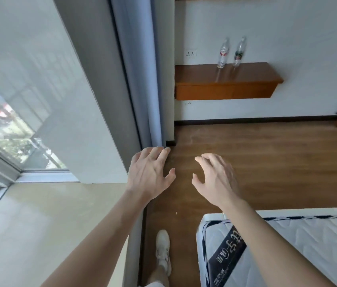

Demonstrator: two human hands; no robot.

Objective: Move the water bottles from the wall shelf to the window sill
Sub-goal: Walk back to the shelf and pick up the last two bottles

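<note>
Two water bottles, red-label bottle (223,53) and green-label bottle (239,52), stand upright side by side on the far wall shelf (246,76). The window sill (39,220) lies near left. Left hand (149,172) and right hand (215,179) hover with fingers spread, holding nothing. Bottles look clear and near-empty: probably light, thin-walled, easily tipped. Best gripped round the mid-body at the label.

Both hands out front, empty, fingers spread + loosely bent. L hand (150,172) by foot of blue curtain (140,79); R hand (215,179) over wood floor (266,162). Far right: wall shelf (225,79) w/ 2 clear bottles upright, side by side, apart. Red-label bottle (223,53) left, dark-label bottle (239,52) right. Socket (191,53) on wall left of them. Window sill (49,224) near left, beige. Mattress (297,245) near right; white shoe (162,249) on floor btwn sill + mattress.
</note>
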